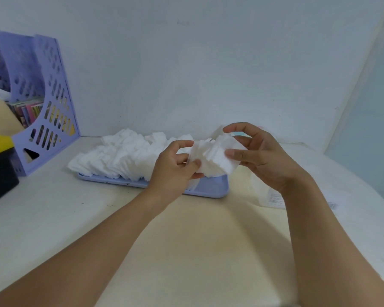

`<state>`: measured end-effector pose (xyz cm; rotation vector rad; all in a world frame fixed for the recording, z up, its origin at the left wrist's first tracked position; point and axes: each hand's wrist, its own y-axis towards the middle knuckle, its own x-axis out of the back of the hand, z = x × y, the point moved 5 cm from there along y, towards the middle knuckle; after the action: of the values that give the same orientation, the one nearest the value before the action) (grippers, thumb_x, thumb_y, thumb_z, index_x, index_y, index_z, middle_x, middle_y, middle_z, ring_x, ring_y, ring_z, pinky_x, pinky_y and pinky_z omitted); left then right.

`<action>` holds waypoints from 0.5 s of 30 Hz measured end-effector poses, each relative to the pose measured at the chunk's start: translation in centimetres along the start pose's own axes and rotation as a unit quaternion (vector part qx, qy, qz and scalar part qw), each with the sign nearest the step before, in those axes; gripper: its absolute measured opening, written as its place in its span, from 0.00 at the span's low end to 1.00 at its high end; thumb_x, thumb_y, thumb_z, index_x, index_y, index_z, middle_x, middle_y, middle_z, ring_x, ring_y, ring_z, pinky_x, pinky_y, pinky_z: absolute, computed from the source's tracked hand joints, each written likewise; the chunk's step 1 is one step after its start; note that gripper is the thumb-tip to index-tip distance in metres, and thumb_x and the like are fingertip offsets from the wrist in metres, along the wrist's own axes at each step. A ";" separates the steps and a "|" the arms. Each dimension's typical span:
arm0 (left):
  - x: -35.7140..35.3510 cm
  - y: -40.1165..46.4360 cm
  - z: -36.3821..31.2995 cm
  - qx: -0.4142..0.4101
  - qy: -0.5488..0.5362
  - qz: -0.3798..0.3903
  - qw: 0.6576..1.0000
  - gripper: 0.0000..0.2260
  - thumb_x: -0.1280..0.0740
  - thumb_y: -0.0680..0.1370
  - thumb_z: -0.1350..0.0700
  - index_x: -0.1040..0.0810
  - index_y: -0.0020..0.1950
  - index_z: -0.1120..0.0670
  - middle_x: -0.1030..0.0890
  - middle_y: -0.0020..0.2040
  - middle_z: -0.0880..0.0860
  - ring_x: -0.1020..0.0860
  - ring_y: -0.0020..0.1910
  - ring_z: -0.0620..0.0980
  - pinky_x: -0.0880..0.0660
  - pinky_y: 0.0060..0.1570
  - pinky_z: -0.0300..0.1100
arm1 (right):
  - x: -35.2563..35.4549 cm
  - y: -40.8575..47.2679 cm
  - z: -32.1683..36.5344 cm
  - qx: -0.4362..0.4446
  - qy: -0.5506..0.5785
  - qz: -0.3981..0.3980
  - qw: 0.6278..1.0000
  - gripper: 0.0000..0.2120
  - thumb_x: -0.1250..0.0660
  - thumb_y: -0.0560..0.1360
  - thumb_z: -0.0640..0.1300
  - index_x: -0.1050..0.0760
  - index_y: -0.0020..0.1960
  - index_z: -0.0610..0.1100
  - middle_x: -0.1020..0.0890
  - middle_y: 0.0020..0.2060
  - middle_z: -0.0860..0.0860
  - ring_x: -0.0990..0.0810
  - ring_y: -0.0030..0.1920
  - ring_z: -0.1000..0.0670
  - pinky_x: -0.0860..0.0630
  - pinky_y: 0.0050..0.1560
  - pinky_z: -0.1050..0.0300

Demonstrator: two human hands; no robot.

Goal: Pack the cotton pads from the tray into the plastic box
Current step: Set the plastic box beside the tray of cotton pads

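— What is the person wearing on the arms?
— Nothing that shows: both forearms are bare from the near edge up to the wrists, with no sleeve in view.
— And the hands?
— The left hand (173, 165) and right hand (262, 158) are bare too, with short, unpainted nails.

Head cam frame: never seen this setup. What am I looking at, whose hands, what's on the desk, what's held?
No robot here: one wide-angle camera on a person's head looks down at their bare hands. The left hand and right hand together grip a stack of cotton pads above a lilac tray still heaped with loose pads. A clear plastic box sits partly hidden behind the right wrist. A lilac file rack stands far left on the table.
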<state>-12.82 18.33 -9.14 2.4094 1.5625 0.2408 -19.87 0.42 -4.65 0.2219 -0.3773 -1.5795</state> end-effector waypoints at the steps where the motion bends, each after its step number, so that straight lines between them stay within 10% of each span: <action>1: 0.1 0.0 0.0 0.001 0.002 -0.003 1.000 0.16 0.31 0.79 0.66 0.25 0.64 0.53 0.14 0.51 0.53 0.14 0.49 0.48 0.17 0.45 0.43 | 0.1 0.0 0.0 0.007 -0.006 -0.008 1.000 0.19 0.28 0.72 0.34 0.23 0.62 0.43 0.15 0.54 0.42 0.17 0.54 0.43 0.21 0.55 0.49; 15: -0.9 -0.2 0.3 0.091 -0.090 0.077 0.989 0.13 0.38 0.81 0.64 0.19 0.62 0.57 0.14 0.55 0.55 0.15 0.54 0.53 0.18 0.50 0.46 | -0.5 0.8 -0.9 -0.017 -0.122 -0.046 0.991 0.21 0.21 0.67 0.31 0.20 0.57 0.43 0.14 0.47 0.39 0.16 0.46 0.43 0.20 0.54 0.47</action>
<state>-13.29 17.60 -9.50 2.6115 1.3752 -0.0933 -18.79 0.86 -5.29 0.0183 -0.5351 -1.7073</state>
